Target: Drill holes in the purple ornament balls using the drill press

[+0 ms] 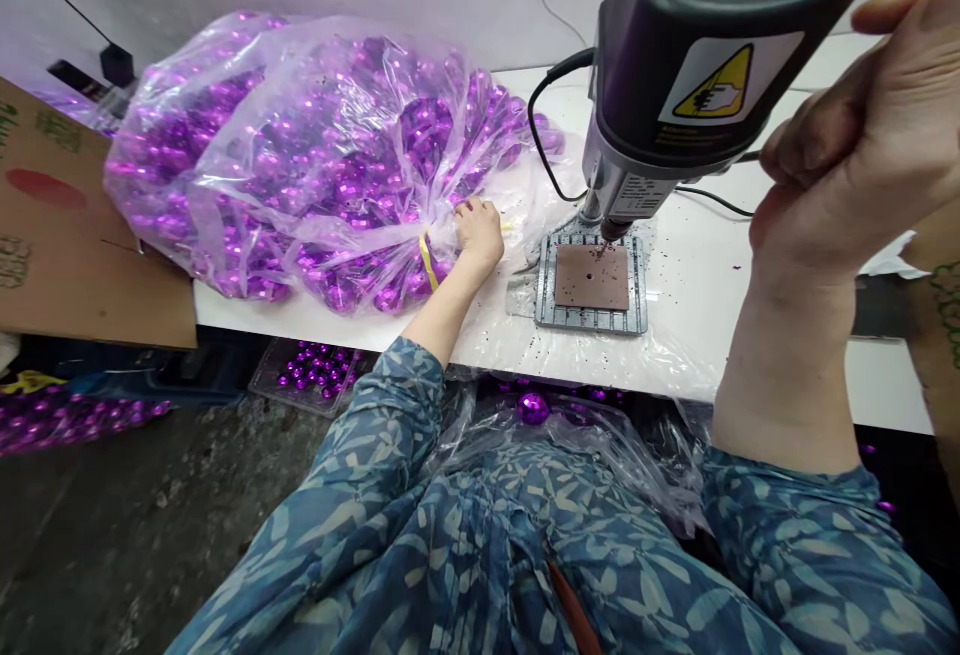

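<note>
A big clear plastic bag (pixel 300 135) full of shiny purple balls lies on the white table (pixel 697 325), tied with a yellow band (pixel 427 260). My left hand (pixel 478 232) is curled at the bag's opening, fingers tucked into the plastic; what they hold is hidden. My right hand (pixel 862 135) is raised at the upper right, fingers wrapped round something beside the drill press head (pixel 697 45). Its bit (pixel 604 235) points down at a brown square plate (pixel 592 275) on the metal base.
Cardboard (pixel 67 225) leans at the left. A tray of purple balls (pixel 319 370) sits under the table edge, more lie on the floor at left. A loose purple ball (pixel 533 407) rests in plastic sheeting on my lap. A black cable (pixel 544 125) runs behind the press.
</note>
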{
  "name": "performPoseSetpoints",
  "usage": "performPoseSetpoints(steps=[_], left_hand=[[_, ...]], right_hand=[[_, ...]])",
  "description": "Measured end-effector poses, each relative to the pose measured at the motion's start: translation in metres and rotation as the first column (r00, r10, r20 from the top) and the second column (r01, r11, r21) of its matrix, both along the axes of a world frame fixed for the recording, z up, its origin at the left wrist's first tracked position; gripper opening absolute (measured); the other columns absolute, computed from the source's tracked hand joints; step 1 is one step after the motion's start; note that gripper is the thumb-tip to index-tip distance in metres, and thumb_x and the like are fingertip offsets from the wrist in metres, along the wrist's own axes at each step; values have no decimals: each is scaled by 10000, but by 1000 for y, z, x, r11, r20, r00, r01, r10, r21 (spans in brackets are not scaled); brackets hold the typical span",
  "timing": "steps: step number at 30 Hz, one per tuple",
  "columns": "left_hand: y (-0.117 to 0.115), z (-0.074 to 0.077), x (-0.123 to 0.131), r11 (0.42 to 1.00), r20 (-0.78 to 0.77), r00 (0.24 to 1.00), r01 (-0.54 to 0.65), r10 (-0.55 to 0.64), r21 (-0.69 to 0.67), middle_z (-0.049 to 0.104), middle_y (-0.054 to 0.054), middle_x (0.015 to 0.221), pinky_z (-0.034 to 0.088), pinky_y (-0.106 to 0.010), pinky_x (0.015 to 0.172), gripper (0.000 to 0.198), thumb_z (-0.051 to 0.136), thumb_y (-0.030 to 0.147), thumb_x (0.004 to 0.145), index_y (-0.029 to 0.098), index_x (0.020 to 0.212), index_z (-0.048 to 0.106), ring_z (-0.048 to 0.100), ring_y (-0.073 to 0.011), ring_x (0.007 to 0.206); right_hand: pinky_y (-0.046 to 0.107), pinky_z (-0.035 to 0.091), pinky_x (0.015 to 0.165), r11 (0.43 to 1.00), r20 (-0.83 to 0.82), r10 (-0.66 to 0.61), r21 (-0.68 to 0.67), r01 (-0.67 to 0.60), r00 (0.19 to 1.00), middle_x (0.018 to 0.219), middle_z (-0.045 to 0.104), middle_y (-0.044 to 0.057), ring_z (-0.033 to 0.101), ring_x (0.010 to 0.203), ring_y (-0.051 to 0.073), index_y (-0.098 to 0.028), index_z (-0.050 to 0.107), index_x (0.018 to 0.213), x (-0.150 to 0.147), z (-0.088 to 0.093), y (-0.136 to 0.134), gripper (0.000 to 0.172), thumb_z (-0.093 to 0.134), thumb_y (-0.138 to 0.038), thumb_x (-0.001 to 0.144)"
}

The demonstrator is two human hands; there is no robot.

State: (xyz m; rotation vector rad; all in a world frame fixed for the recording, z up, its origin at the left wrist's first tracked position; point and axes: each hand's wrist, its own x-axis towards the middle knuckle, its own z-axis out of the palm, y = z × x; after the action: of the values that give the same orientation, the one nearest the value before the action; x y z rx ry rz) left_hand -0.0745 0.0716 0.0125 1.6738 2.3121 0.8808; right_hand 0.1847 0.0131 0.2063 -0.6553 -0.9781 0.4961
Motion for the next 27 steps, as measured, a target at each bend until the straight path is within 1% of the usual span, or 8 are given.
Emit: performPoseSetpoints(steps=[3,7,11,17,19,21,24,27], left_hand=[[14,5,-6,992,-81,995,-62,53,-108,607,-270,1504,357,-692,1293,289,544,3,966,125,1123,755,512,-470,1533],[13,0,-9,997,55,998,12,-8,-74,564,-262,1530,394,-718,1265,187,662,38,909,146,1045,732,452,-514,1561],[8,-8,-17,994,251,961,105,-112,43,566,-228,1497,411,-732,1260,210,802,161,883,198,1062,697,495,-516,1520],[-2,1,-18,961,297,920,210,-256,177,573,-185,1511,468,-639,1269,251,846,243,896,231,1102,704,603,-419,1447],[-13,6,-8,920,401,838,268,-369,287,592,-151,1533,503,-587,1259,239,788,380,985,268,1182,712,589,-370,1489],[-27,8,5,896,590,675,299,-443,329,653,-130,1479,564,-586,1195,320,692,537,1053,304,1273,700,625,-351,1465],[-46,7,25,895,840,378,370,-389,248,723,-143,1360,647,-610,1084,508,592,703,1067,286,1345,675,710,-355,1354],[-59,7,39,896,934,215,405,-285,181,737,-161,1358,670,-604,1095,538,604,696,1064,234,1331,673,728,-349,1350]], right_hand=[[279,34,431,974,-84,66,222,-46,994,476,215,-98,206,374,35,-145,624,764,-3,-7,10,275,667,-316,975],[289,29,423,976,-58,34,218,-21,998,482,197,-91,180,378,19,-180,628,754,-5,-7,11,407,722,-575,776],[262,59,442,976,-55,40,214,-27,998,480,229,-88,211,384,1,-176,629,743,-7,-4,5,393,731,-553,792],[231,32,412,960,-62,30,279,-12,998,487,264,-95,210,379,-14,-176,623,733,-7,-6,7,482,790,-628,755],[219,38,401,961,-43,3,276,10,999,486,277,-95,210,379,-18,-183,619,729,-6,-6,9,524,775,-682,752],[202,63,395,963,-27,-3,269,10,1000,495,287,-93,234,383,-24,-182,623,731,-5,-7,9,524,766,-686,759],[180,101,387,967,-16,18,255,-13,1000,512,227,-89,269,380,-21,-171,634,744,-3,-7,10,460,780,-605,787],[188,82,375,966,-14,16,259,-12,1000,507,160,-95,213,368,-17,-171,616,744,-2,-8,12,472,760,-618,791]])
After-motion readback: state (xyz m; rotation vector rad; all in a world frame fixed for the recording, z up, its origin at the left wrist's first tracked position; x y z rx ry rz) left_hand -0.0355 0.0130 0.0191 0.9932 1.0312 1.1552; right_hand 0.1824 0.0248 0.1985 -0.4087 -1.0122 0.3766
